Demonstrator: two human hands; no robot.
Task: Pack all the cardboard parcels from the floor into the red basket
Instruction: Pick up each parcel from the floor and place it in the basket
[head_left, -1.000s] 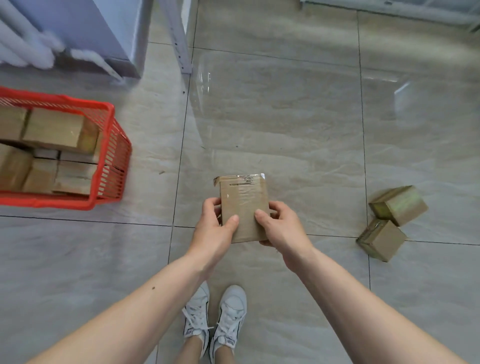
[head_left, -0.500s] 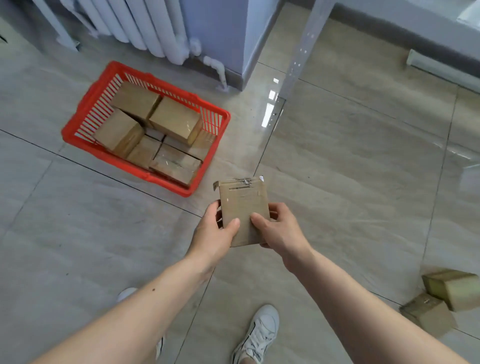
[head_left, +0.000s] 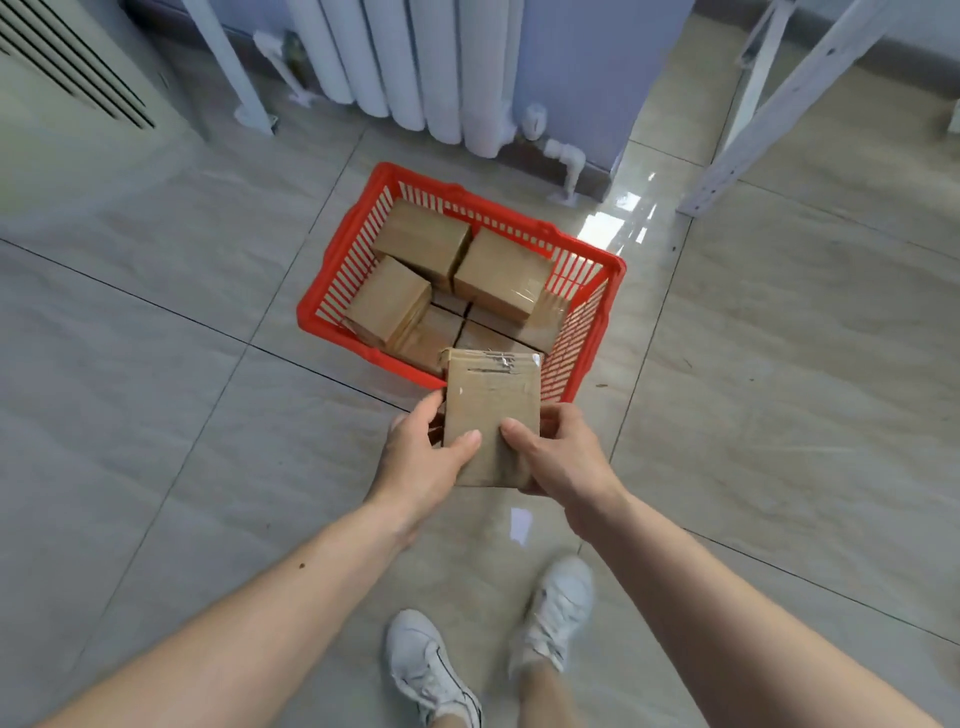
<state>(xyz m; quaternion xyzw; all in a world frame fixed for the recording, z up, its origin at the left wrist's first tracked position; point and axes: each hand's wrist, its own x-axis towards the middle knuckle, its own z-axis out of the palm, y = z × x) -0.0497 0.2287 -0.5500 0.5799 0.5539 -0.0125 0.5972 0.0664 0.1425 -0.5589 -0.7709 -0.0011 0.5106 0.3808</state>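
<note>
I hold a flat cardboard parcel (head_left: 491, 410) with clear tape on its far end, gripped on both sides. My left hand (head_left: 421, 460) clasps its left edge with the thumb on top; my right hand (head_left: 558, 457) clasps its right edge the same way. The parcel's far end overlaps the near rim of the red basket (head_left: 332, 291), which stands on the tiled floor just ahead. Inside the basket lie several brown cardboard parcels (head_left: 501, 273), some stacked on others. No loose parcels show on the floor in this view.
A white radiator (head_left: 415, 62) and its pipe (head_left: 563, 156) stand behind the basket. White metal legs (head_left: 769, 109) rise at the right and another leg (head_left: 228, 67) at the left. A vented beige unit (head_left: 78, 93) fills the far left. My white shoes (head_left: 556, 613) are below.
The view has swung left and the basket now lies straight ahead and close. The parcel stays in both hands. The two parcels on the floor at the right have left the view.
</note>
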